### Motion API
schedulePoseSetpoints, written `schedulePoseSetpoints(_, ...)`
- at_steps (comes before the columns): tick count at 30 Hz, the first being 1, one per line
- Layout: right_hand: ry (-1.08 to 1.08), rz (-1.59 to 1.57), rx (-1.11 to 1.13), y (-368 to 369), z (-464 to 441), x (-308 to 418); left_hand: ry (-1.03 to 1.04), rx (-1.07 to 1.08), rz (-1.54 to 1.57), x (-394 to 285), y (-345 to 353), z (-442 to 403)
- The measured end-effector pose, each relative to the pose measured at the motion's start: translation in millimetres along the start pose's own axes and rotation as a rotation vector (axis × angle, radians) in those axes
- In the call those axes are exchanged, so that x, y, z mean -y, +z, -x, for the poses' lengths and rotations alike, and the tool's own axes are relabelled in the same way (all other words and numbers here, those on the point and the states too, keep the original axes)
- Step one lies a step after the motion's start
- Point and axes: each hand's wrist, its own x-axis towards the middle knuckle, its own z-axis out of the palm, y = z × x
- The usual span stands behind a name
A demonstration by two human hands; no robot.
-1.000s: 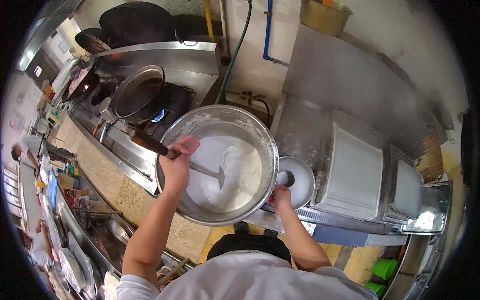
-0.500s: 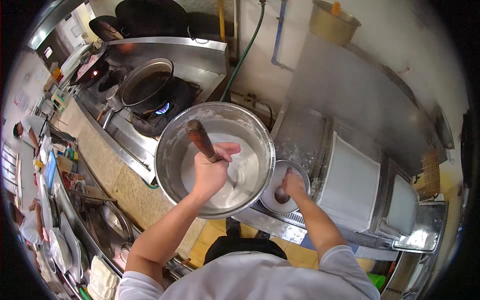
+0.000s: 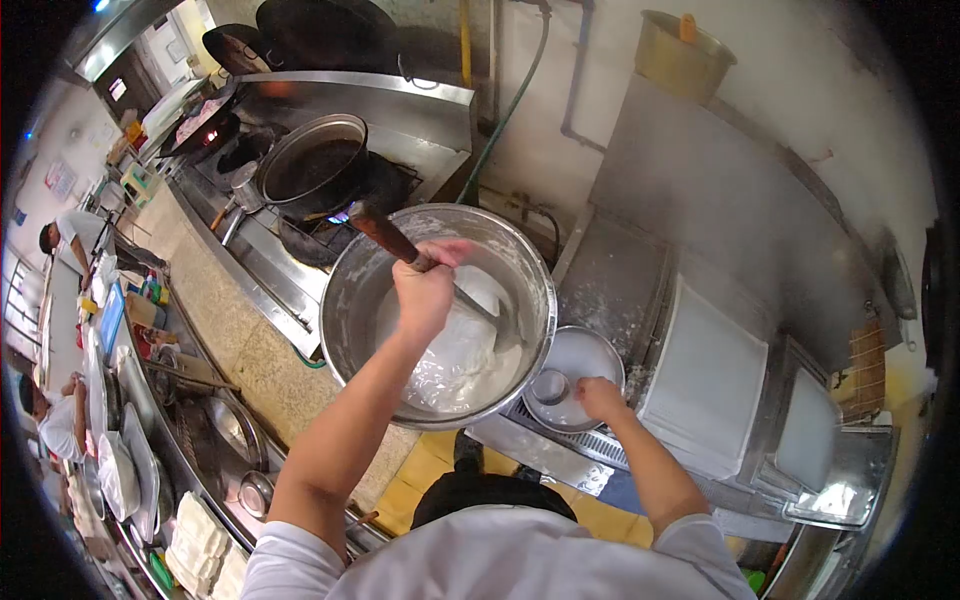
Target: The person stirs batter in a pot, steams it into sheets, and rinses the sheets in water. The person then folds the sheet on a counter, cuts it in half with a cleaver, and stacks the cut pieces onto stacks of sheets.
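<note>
My left hand [image 3: 427, 290] is wrapped round the wooden grip of a long spatula [image 3: 390, 238], over a large steel pot [image 3: 340, 330]. The spatula's metal end stands in the white batter [image 3: 450, 365], its shape partly hidden. Beside the pot, my right hand [image 3: 600, 398] is closed at the rim side of a smaller steel bowl [image 3: 590, 347] of white liquid. It appears to grip the short handle of a small round ladle [image 3: 549, 386], whose cup sits inside this bowl.
A black wok [image 3: 313, 165] stands over a lit burner behind the pot. White sheets or trays [image 3: 705, 375] lie on the steel counter to the right. A steel pot [image 3: 685, 55] stands high at the back. Two people [image 3: 85, 240] are at the far left, by a cluttered counter.
The spatula has tilted further left and its metal part now shows, with the batter heaped and glossy. My right hand has moved down and right, and the ladle's cup has shifted slightly left.
</note>
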Motion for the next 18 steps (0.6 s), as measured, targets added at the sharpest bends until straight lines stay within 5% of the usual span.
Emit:
schedulePoseSetpoints(11, 0.192, -0.768, -0.438, -120.9, 88.5, 51.6, 0.048, -0.123, -0.018, -24.7, -89.3, -5.8)
schedulePoseSetpoints(18, 0.034, -0.82, -0.32, -261.5, 91.0, 150.4, 0.027, -0.178, -0.108, -65.2, -119.4, 12.6)
